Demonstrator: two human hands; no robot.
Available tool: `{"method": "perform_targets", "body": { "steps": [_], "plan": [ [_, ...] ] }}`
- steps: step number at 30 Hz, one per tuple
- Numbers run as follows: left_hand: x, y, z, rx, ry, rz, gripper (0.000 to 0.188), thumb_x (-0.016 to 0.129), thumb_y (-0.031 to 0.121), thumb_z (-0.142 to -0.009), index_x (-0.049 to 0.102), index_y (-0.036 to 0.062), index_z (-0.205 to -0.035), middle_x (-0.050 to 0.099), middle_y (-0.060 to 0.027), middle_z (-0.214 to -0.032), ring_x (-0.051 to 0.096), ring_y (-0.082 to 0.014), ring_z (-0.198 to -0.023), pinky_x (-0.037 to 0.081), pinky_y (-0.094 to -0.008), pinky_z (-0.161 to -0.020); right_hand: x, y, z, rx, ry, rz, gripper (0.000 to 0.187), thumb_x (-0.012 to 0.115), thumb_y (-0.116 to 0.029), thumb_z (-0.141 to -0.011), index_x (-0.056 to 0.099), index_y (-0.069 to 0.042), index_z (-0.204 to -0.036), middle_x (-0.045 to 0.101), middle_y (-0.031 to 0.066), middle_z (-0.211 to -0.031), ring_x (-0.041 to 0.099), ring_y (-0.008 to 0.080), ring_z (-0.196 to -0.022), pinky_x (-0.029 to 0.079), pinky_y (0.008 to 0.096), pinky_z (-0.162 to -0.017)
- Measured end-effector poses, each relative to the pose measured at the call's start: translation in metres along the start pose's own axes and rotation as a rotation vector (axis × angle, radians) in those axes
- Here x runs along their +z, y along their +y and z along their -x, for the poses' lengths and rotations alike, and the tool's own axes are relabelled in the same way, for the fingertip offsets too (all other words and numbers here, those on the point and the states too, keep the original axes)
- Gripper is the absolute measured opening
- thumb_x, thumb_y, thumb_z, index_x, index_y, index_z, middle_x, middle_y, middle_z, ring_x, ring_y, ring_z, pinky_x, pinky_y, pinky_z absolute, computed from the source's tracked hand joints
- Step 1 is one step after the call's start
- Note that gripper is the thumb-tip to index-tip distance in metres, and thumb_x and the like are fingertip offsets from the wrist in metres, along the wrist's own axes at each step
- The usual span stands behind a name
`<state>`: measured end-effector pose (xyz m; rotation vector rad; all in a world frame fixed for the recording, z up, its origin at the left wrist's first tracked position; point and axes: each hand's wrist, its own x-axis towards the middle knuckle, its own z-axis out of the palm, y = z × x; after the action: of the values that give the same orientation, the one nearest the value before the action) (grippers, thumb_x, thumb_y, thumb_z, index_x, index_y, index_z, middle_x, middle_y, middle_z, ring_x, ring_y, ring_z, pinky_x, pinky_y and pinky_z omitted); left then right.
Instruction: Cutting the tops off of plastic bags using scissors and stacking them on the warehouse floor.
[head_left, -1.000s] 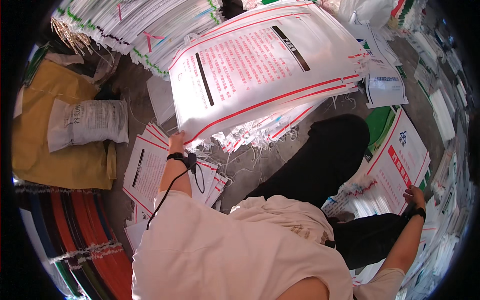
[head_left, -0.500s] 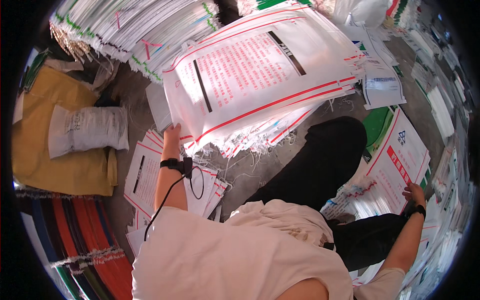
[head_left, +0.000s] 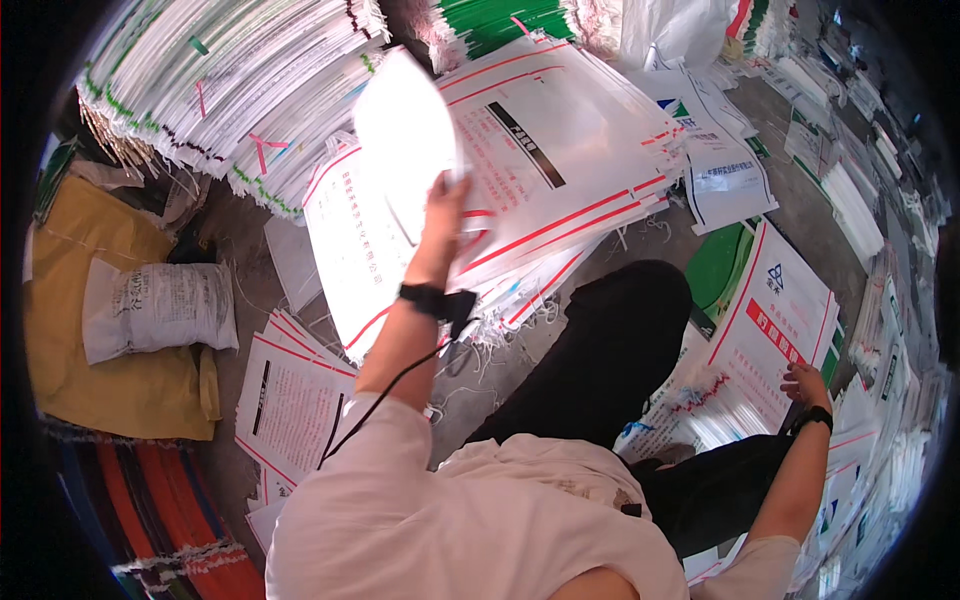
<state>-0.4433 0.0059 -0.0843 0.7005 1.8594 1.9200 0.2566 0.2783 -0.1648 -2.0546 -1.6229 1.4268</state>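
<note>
A flat white woven sack [head_left: 405, 130] with red print is lifted by its left edge and bends over to the right. My left hand [head_left: 447, 205] is closed on that edge, with a dark strap around the wrist. Under it lies a stack of similar sacks [head_left: 600, 110] with red stripes and black bars; another sack face shows at the stack's left. On the right, my right hand [head_left: 805, 385] lies with its fingers apart at the lower edge of a white printed sack [head_left: 775, 300] with a red band, on a second pile. It wears a dark wrist strap.
Tall bundles of folded white sacks [head_left: 230, 90] stand at the far left. A filled white bag [head_left: 165, 310] rests on yellow sacking [head_left: 60, 330] at left, above orange and dark folded sacks [head_left: 150, 490]. Loose printed sacks [head_left: 295, 400] lie left of my bent leg [head_left: 600, 340].
My left hand has moved right and up, carrying the top sack's left edge over and uncovering the sack beneath. My right hand stays by the second pile. The view has shifted slightly.
</note>
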Motion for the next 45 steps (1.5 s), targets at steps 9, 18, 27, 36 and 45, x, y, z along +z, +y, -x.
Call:
{"method": "perform_targets", "body": {
  "steps": [9,18,27,36,45],
  "plan": [
    [0.209,-0.073,-0.057,-0.008,-0.115,0.038,0.043,0.062,0.026,-0.086,0.061,-0.0062,-0.115,0.069,-0.0241,-0.102,0.068,-0.034,-0.094,0.051,-0.0396,-0.084,-0.006,0.011,0.007,0.04,0.002,0.006,0.04,0.05,-0.028,-0.098,0.054,0.0,-0.126,0.066,0.015,-0.105,0.07,0.0272,-0.078,0.053,0.0352,-0.063],
    [0.19,-0.11,-0.047,-0.115,-0.149,0.058,0.042,0.062,0.026,-0.088,0.061,-0.0081,-0.112,0.07,-0.0214,-0.097,0.068,-0.0308,-0.087,0.053,-0.0393,-0.08,0.008,-0.012,0.015,0.04,0.015,0.071,0.039,0.05,-0.027,-0.097,0.056,-0.001,-0.126,0.067,0.0131,-0.106,0.07,0.024,-0.08,0.052,0.0313,-0.066],
    [0.11,0.011,0.048,-0.351,-0.339,0.536,0.041,0.06,0.017,-0.094,0.052,-0.0015,-0.13,0.066,-0.0123,-0.112,0.066,-0.02,-0.095,0.054,-0.0319,-0.079,0.092,-0.156,0.034,-0.547,0.115,-0.096,0.041,0.057,-0.032,-0.096,0.06,-0.004,-0.126,0.067,0.0065,-0.112,0.064,0.0155,-0.098,0.049,0.0269,-0.079],
    [0.11,0.011,0.089,-0.51,-0.438,0.657,0.04,0.055,0.026,-0.098,0.052,-0.0018,-0.127,0.064,-0.0107,-0.109,0.065,-0.0177,-0.094,0.055,-0.0321,-0.074,0.335,-0.336,0.134,-0.483,-0.702,-0.422,0.06,0.054,-0.047,-0.098,0.046,-0.005,-0.14,0.061,0.0098,-0.122,0.059,0.0182,-0.111,0.049,0.035,-0.092],
    [0.036,0.003,0.055,-0.242,0.454,0.434,0.042,0.06,0.03,-0.097,0.057,0.0018,-0.128,0.062,-0.0135,-0.119,0.061,-0.02,-0.106,0.052,-0.0332,-0.086,0.315,-0.322,0.035,-0.735,-0.024,-0.118,0.04,0.056,-0.018,-0.088,0.058,0.005,-0.12,0.065,0.0251,-0.107,0.064,0.0336,-0.095,0.052,0.0431,-0.084]
  ]
}}
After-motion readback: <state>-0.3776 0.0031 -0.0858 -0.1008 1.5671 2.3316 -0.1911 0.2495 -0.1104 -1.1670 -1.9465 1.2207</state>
